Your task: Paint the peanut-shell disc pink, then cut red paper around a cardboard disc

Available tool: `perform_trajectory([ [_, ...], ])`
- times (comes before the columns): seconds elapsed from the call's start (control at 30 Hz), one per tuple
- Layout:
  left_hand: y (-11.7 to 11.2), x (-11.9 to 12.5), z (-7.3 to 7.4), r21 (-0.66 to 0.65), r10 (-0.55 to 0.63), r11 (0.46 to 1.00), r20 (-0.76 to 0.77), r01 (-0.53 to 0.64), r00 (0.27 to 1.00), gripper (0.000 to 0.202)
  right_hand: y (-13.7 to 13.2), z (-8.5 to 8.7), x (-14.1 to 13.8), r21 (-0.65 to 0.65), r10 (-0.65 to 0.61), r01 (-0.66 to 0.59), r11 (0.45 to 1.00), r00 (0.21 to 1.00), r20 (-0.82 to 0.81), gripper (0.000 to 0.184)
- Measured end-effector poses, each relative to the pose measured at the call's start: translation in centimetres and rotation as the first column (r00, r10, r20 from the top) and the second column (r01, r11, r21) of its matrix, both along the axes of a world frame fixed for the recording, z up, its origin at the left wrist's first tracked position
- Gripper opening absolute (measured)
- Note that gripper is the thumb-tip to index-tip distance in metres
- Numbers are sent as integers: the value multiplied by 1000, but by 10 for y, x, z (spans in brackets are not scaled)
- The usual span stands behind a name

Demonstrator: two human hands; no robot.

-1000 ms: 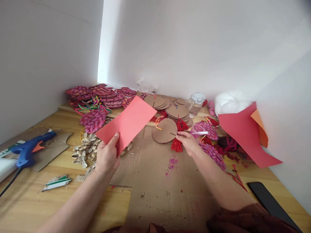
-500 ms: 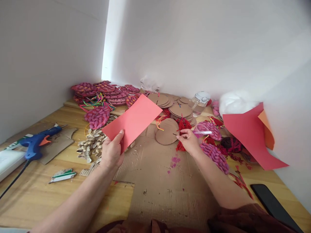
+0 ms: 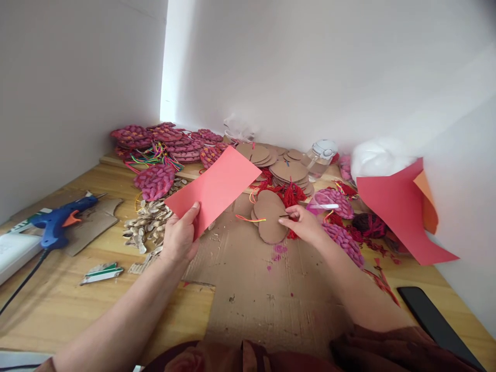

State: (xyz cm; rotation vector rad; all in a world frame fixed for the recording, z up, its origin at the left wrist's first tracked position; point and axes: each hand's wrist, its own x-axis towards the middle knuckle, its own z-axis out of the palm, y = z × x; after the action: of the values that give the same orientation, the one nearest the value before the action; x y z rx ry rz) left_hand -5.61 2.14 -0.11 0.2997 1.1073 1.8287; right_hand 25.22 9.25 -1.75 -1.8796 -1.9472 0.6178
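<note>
My left hand (image 3: 180,238) grips the near end of a long pink-red paper strip (image 3: 217,187), held tilted above the table. My right hand (image 3: 304,223) pinches the right edge of a brown cardboard heart-shaped cutout (image 3: 271,217) that has a red tassel (image 3: 291,196) and an orange-yellow string (image 3: 250,219) on it. The cutout lies on a flat sheet of corrugated cardboard (image 3: 251,289) in front of me.
A blue glue gun (image 3: 58,221) lies at the left, beside a heap of pale shells (image 3: 149,225). Pink woven pieces (image 3: 155,181) and stacked cardboard discs (image 3: 287,173) crowd the back. A plastic bottle (image 3: 320,157), red paper sheets (image 3: 395,206) and a black phone (image 3: 434,323) sit to the right.
My right hand has drawn the cardboard cutout with its tassel nearer to me and turned it. The left hand keeps the paper strip almost where it was.
</note>
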Motion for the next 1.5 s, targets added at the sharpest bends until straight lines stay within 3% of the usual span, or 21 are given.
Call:
perform_trajectory([
  [0.17, 1, -1, -2, 4, -21, 1000, -3, 21, 1000, 25, -8, 15, -6, 88, 138, -152, 984, 979, 150, 63],
  [0.3, 1, -2, -5, 27, -41, 999, 9, 40, 999, 27, -13, 28, 2, 15, 362, -374, 927, 905, 222, 89],
  [0.43, 0, -1, -7, 27, -77, 997, 47, 76, 996, 29, -12, 32, 7, -49, 453, -458, 887, 849, 272, 103],
  [0.6, -1, 0, -3, -24, -72, 997, 57, 73, 996, 19, -4, 28, -1, -13, 438, -460, 888, 837, 327, 97],
  [0.83, -1, 1, -1, -47, -80, 995, 84, 84, 993, 20, -1, 12, -6, 65, 322, -371, 926, 870, 374, 60],
  [1.03, -1, 0, -5, -24, -93, 995, 76, 95, 993, 22, -2, 10, -7, 90, 215, -264, 960, 907, 362, 33],
  [1.3, 0, 0, -5, -33, -85, 996, 61, 87, 995, 23, -5, 3, -3, 118, 54, -104, 988, 928, 367, 29],
  [1.5, 0, 0, -7, -35, -68, 997, 63, 70, 996, 21, -12, 6, 0, 120, 5, -50, 991, 936, 351, 30],
])
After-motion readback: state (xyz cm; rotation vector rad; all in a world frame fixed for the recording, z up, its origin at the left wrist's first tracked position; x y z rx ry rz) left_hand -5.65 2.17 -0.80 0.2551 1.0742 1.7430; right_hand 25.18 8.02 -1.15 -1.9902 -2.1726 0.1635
